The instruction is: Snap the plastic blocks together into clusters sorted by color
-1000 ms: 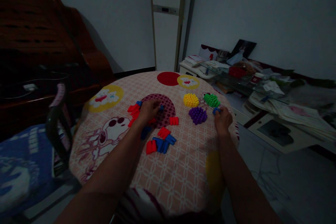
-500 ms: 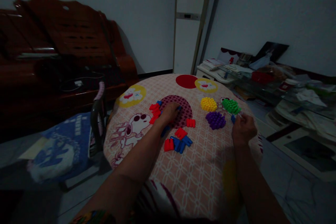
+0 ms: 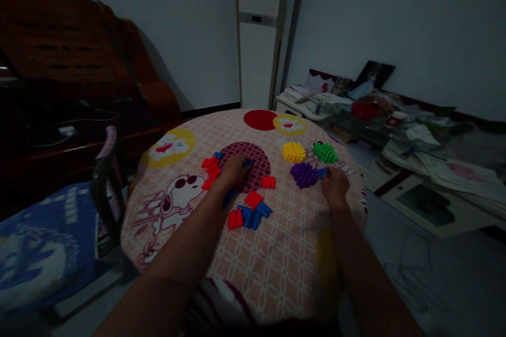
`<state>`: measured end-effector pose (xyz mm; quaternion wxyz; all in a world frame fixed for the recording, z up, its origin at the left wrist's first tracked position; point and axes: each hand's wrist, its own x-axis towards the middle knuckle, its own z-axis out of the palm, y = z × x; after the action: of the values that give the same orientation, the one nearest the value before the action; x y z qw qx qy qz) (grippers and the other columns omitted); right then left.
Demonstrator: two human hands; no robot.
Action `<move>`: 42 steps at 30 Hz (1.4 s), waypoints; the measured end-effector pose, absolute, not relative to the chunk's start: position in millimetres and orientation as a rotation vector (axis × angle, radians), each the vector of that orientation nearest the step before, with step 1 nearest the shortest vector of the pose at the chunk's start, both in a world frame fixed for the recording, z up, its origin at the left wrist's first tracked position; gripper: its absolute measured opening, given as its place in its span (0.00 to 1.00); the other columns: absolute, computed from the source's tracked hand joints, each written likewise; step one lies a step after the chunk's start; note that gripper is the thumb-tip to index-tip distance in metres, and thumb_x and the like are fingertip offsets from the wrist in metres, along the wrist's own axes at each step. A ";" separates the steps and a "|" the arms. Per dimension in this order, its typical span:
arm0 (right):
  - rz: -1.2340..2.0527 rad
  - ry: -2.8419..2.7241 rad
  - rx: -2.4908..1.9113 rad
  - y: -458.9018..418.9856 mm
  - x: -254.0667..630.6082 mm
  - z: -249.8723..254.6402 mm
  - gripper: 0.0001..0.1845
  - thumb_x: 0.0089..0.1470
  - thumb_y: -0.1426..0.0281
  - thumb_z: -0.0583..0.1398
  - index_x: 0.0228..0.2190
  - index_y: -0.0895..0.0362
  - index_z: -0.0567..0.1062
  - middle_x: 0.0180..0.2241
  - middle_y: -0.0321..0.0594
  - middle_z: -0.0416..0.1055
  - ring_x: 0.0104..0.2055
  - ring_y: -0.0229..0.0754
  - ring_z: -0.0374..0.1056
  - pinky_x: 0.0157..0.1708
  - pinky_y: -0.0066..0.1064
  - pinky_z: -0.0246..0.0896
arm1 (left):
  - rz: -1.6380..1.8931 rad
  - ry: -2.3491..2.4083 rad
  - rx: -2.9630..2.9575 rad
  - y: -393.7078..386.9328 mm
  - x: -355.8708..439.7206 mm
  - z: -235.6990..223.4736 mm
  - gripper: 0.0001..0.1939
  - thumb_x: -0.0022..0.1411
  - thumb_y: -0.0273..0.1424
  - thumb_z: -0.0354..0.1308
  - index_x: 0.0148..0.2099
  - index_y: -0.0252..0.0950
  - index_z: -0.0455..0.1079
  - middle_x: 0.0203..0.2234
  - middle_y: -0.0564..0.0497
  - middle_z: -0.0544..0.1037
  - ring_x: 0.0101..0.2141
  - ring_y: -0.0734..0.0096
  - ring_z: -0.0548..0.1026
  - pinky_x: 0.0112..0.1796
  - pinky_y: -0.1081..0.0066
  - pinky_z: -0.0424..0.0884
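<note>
Blue piece (image 3: 322,172) at right hand (image 3: 335,185), beside purple cluster (image 3: 303,174).

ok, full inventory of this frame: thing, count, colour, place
table: 1, round, pink patterned cloth with cartoon prints, centre
yellow block cluster: 1, yellow, far right of the tabletop
green block cluster: 1, green, right of the yellow one
purple block cluster: 1, purple, in front of those two
loose blocks: several, red and blue, mid-table, exact count unclear
red blocks: a few, red, left of the left hand
chair: 1, dark, left of the table
wooden bench: 1, dark brown, far left
tall cabinet unit: 1, white, back wall
low table with clutter: 1, pale, right rear
left hand: 1, on blocks at the table's dark dotted circle
right hand: 1, beside the purple cluster, at a blue piece
</note>
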<state>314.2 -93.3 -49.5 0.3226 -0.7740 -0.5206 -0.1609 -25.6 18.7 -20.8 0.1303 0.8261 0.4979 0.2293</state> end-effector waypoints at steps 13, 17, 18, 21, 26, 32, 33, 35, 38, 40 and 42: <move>-0.382 -1.327 -2.007 -90.8 331.6 -55.1 0.16 0.54 0.70 0.55 0.37 0.64 0.80 0.35 0.53 0.76 0.38 0.49 0.68 0.43 0.39 0.60 | 0.642 1.497 2.407 17.0 -25.5 -21.3 0.18 0.53 0.26 0.61 0.48 0.35 0.73 0.46 0.41 0.79 0.48 0.53 0.76 0.49 0.61 0.70; -0.356 -1.194 -2.073 -90.1 334.0 -52.6 0.16 0.52 0.69 0.56 0.35 0.64 0.81 0.34 0.54 0.78 0.35 0.49 0.68 0.41 0.38 0.60 | 0.666 1.441 2.422 16.6 -24.7 -18.9 0.21 0.52 0.23 0.60 0.50 0.37 0.75 0.49 0.43 0.79 0.51 0.54 0.75 0.54 0.60 0.69; -0.349 -1.181 -2.100 -90.5 333.3 -51.8 0.16 0.51 0.69 0.57 0.35 0.64 0.81 0.34 0.54 0.77 0.35 0.49 0.68 0.40 0.38 0.60 | 0.679 1.420 2.410 16.7 -24.5 -18.0 0.19 0.53 0.23 0.59 0.48 0.37 0.76 0.48 0.44 0.80 0.50 0.54 0.75 0.54 0.59 0.69; -0.358 -1.158 -2.104 -93.3 329.8 -47.8 0.17 0.51 0.67 0.58 0.38 0.64 0.80 0.34 0.54 0.77 0.36 0.49 0.69 0.40 0.39 0.60 | 0.768 1.362 2.306 17.4 -24.3 -14.0 0.15 0.55 0.24 0.58 0.44 0.37 0.79 0.44 0.45 0.82 0.47 0.54 0.78 0.53 0.58 0.70; -0.503 -1.049 -1.892 -101.1 316.9 -36.8 0.19 0.57 0.62 0.56 0.42 0.62 0.78 0.36 0.52 0.76 0.39 0.49 0.70 0.41 0.39 0.63 | 0.933 1.075 1.971 15.2 -16.9 -7.5 0.23 0.53 0.29 0.62 0.53 0.36 0.76 0.45 0.47 0.82 0.45 0.58 0.79 0.48 0.59 0.74; -0.424 -1.346 -1.421 -110.5 261.6 -25.5 0.17 0.62 0.61 0.54 0.33 0.56 0.79 0.30 0.44 0.77 0.32 0.43 0.71 0.37 0.35 0.66 | 0.868 0.693 1.595 -14.1 11.3 3.9 0.27 0.50 0.36 0.67 0.53 0.32 0.76 0.42 0.44 0.82 0.39 0.63 0.80 0.42 0.64 0.76; -0.375 -1.419 -1.351 -111.7 250.9 -24.2 0.16 0.63 0.62 0.55 0.34 0.56 0.79 0.30 0.44 0.77 0.32 0.43 0.72 0.37 0.34 0.67 | 0.858 0.658 1.567 -20.2 16.1 5.6 0.28 0.50 0.35 0.68 0.54 0.32 0.75 0.42 0.45 0.82 0.40 0.63 0.80 0.42 0.65 0.76; -0.265 -1.552 -1.238 -113.3 233.0 -22.4 0.14 0.63 0.64 0.55 0.36 0.56 0.79 0.33 0.44 0.78 0.34 0.43 0.74 0.38 0.34 0.68 | 0.842 0.600 1.535 -30.2 24.3 7.5 0.28 0.50 0.34 0.68 0.54 0.32 0.74 0.42 0.45 0.82 0.40 0.63 0.80 0.41 0.66 0.76; -0.145 -1.672 -1.149 -114.2 216.9 -21.8 0.12 0.63 0.64 0.57 0.37 0.56 0.79 0.32 0.43 0.78 0.32 0.42 0.73 0.34 0.32 0.67 | 0.814 0.528 1.555 -37.9 33.2 6.7 0.26 0.50 0.32 0.67 0.53 0.32 0.75 0.40 0.45 0.82 0.40 0.62 0.80 0.41 0.66 0.76; -0.116 -1.698 -1.138 -114.2 213.0 -22.4 0.12 0.62 0.63 0.57 0.35 0.56 0.79 0.29 0.41 0.77 0.28 0.40 0.71 0.30 0.30 0.66 | 0.805 0.503 1.616 -38.9 37.0 5.1 0.24 0.51 0.30 0.67 0.52 0.32 0.75 0.40 0.44 0.82 0.42 0.61 0.80 0.42 0.66 0.76; -0.117 -1.672 -1.163 -113.8 215.2 -22.7 0.13 0.62 0.62 0.58 0.32 0.55 0.78 0.27 0.40 0.76 0.26 0.39 0.69 0.30 0.30 0.65 | 0.835 0.525 1.696 -37.8 38.6 3.6 0.23 0.52 0.29 0.65 0.52 0.32 0.75 0.42 0.43 0.82 0.44 0.61 0.79 0.44 0.65 0.76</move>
<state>215.2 -113.8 -22.7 0.5235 -0.4858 -0.6983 -0.0489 38.6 -37.8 3.6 0.5561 0.7185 0.2222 0.3536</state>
